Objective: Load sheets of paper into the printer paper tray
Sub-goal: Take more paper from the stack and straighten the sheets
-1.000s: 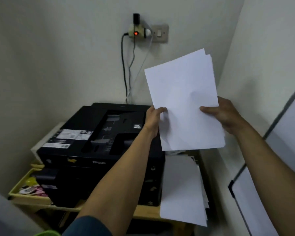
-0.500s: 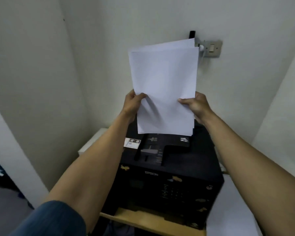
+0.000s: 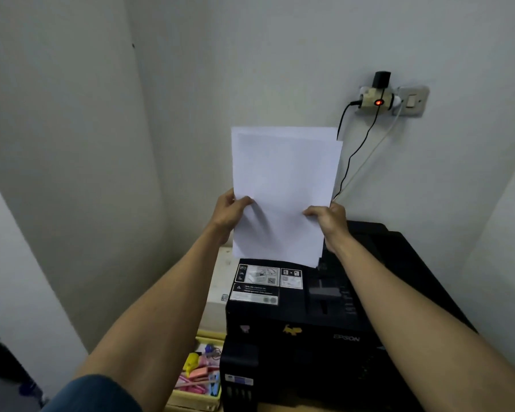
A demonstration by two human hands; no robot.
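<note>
A thin stack of white paper sheets (image 3: 283, 179) stands upright in the air, its lower edge just above the back left of the black printer (image 3: 304, 331). My left hand (image 3: 228, 214) grips the stack's left edge, thumb in front. On the right edge, my right hand (image 3: 329, 223) grips the same way. The printer's top shows white instruction labels (image 3: 257, 283) and a dark recessed feed area (image 3: 327, 295) right of them. The sheets hide the printer's rear edge.
A wall socket with an adapter and a red light (image 3: 378, 98) sits above the printer; cables (image 3: 353, 156) hang down from it behind the sheets. A yellow tray of small stationery (image 3: 201, 373) lies left of the printer. Walls close in on both sides.
The sheets have dropped lower and are squared up, now just over the printer's back left. The view has swung, so the socket shows to the right of the sheets.
</note>
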